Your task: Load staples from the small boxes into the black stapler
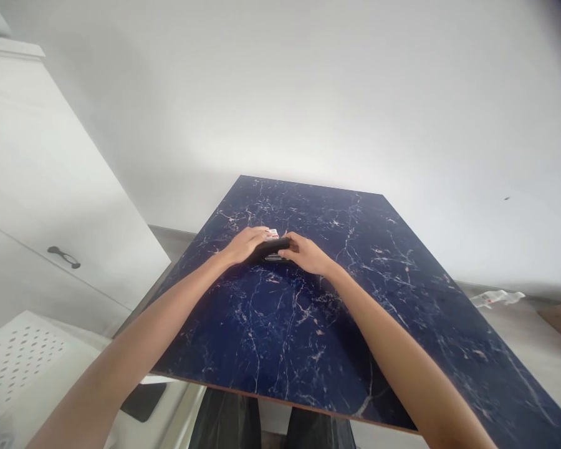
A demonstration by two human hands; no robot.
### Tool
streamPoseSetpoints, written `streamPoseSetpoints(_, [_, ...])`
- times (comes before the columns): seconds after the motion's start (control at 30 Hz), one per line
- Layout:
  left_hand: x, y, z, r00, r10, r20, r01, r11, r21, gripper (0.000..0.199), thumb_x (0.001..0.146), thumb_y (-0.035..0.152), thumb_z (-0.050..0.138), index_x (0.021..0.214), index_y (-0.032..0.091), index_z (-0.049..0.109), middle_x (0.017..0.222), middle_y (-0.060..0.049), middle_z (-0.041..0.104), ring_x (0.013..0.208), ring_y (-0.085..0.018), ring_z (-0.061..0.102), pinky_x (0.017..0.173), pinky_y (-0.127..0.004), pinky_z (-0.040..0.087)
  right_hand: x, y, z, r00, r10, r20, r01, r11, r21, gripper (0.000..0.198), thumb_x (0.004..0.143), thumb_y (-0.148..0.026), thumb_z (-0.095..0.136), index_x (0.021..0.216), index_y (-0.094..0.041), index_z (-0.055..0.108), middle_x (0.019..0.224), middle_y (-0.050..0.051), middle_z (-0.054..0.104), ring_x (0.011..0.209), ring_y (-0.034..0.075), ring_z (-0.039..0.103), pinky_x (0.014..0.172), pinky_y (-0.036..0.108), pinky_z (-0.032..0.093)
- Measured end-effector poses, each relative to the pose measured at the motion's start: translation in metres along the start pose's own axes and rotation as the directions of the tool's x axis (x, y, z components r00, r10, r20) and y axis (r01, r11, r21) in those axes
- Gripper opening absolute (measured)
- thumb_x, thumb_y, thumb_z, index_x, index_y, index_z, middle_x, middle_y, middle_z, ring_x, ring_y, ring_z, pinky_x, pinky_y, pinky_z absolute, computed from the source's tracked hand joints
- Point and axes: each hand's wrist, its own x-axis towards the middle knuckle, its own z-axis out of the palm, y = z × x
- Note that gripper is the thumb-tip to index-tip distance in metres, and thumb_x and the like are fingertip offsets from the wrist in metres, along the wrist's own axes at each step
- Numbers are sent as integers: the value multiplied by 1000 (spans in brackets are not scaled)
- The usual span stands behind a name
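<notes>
Around the middle of the dark blue marbled table (271,337), both my hands are on a flat black wallet-like object (270,247). My left hand (247,243) is closed on its left end, fingers reaching over the far side. By those fingertips a small white and red piece (272,234), like a card or paper, sticks up behind the black object. My right hand (307,253) pinches the right end between thumb and fingers. A shiny strip shows along the lower edge near my right thumb. The fingers hide part of the object, so its exact kind is unclear.
A white cabinet (51,162) with a dark handle (64,257) stands on the left. Below it is a white perforated item (19,362). A pale wall (308,93) rises behind the table. A crumpled clear plastic bag (498,298) lies on the floor at right.
</notes>
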Motion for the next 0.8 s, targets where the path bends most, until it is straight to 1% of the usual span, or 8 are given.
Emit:
streamPoseSetpoints(0.07, [-7,25,16,999,39,33,-39,999,7,46,106,46,33,124,35,73,144,0,63,132,-28,59,113,-49,44,-33,-5,-23,998,43,56,-41,999,-34,22,93,-35,63,111,-22,61,103,5,74,91,22,71,83,38,55])
streamPoseSetpoints(0.2, [-20,60,34,964,128,234,-123,992,-33,50,109,41,24,136,38,66,154,0,53,140,-28,51,116,-54,38,-92,-10,-60,977,117,179,-114,993,-31,26,92,-38,64,115,-25,64,113,5,74,99,24,71,88,41,55])
streamPoseSetpoints(0.27, [-27,67,33,945,150,291,-154,988,-9,43,106,41,35,140,37,63,158,-2,49,143,-31,47,114,-54,41,-111,-9,-69,973,153,175,-148,988,-42,26,92,-39,63,115,-26,65,112,5,74,97,24,71,87,42,55])
streamPoseSetpoints(0.33, [-31,69,29,935,178,307,-204,977,55,43,99,41,52,141,35,62,154,-7,53,139,-34,49,107,-53,47,-120,-6,-73,976,169,139,-164,985,-46,25,92,-39,64,113,-27,65,110,4,75,97,25,71,87,42,56])
streamPoseSetpoints(0.43, [-31,67,22,923,251,293,-298,946,130,37,90,37,66,126,30,72,128,-11,68,117,-31,60,96,-49,52,-123,-2,-71,982,173,82,-167,983,-72,23,90,-39,66,109,-27,66,108,4,76,95,25,72,84,41,56])
streamPoseSetpoints(0.53, [-27,64,15,926,287,245,-336,922,191,24,90,34,64,108,28,77,101,-8,73,97,-27,62,87,-45,52,-122,2,-68,985,165,41,-161,983,-84,21,88,-37,68,106,-26,66,105,3,76,93,24,72,82,40,56])
streamPoseSetpoints(0.7, [-28,70,-6,957,290,30,-290,940,178,21,89,35,63,103,24,74,98,-6,73,92,-24,62,79,-40,52,-122,6,-66,989,150,-16,-150,983,-103,17,88,-31,67,105,-26,67,102,3,77,94,24,72,85,40,56])
streamPoseSetpoints(0.8, [-39,88,-8,948,317,27,-317,948,14,17,86,33,64,98,23,71,94,-5,73,82,-21,65,70,-34,52,-124,4,-68,987,159,20,-156,980,-124,27,86,-30,69,113,-27,66,110,4,76,96,25,72,84,41,57])
